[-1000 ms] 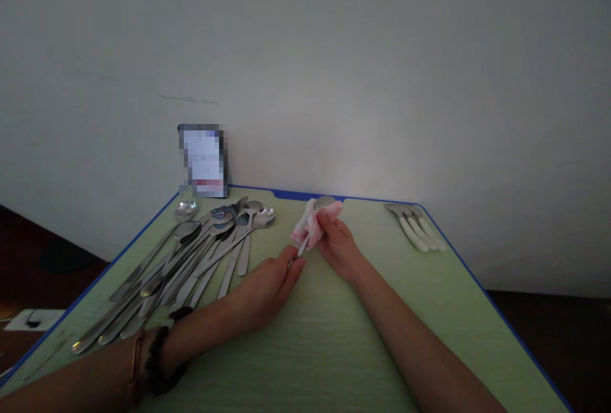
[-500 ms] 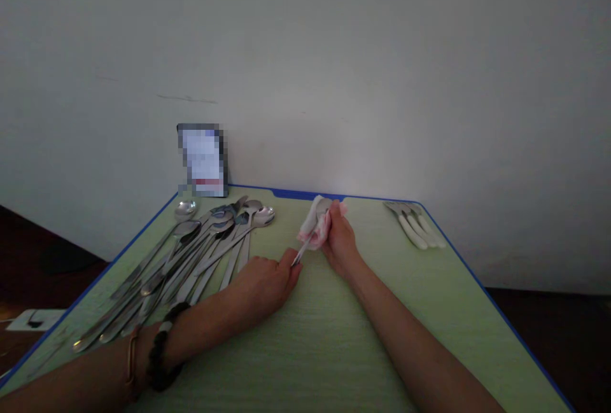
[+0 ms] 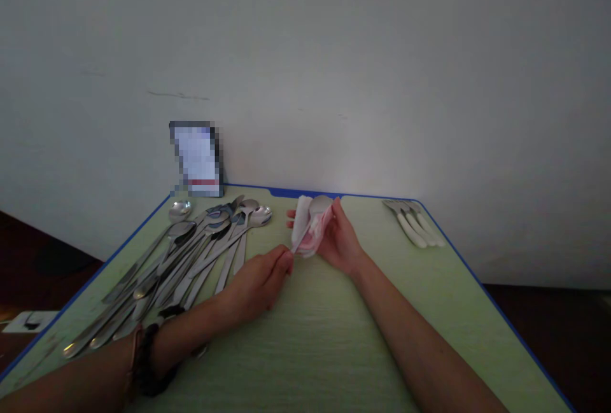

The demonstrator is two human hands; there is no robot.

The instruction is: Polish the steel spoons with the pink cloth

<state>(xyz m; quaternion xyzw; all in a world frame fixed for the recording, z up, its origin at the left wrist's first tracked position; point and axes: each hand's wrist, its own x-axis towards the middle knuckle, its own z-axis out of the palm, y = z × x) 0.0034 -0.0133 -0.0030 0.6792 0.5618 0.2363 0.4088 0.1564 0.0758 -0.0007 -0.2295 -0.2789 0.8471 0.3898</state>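
A: State the position of the spoon (image 3: 321,204).

B: Above the table (image 3: 296,349), near the far edge, bowl against the cloth (image 3: 315,239). The left hand (image 3: 262,276) is closed round the end of its handle. The right hand (image 3: 341,241) cups the cloth; how firmly it grips, I cannot tell.

A: List possible faults.

B: One: the spoon may twist or drop if the left hand, holding only the end, loosens. Two: the cloth may slip off the bowl if the right palm flattens. Three: the bracelet (image 3: 147,371) may snag the pile (image 3: 176,257) along the left edge, being close to its handles.

A: The forks (image 3: 409,230)?

B: Far right corner, well apart from both hands; low risk.
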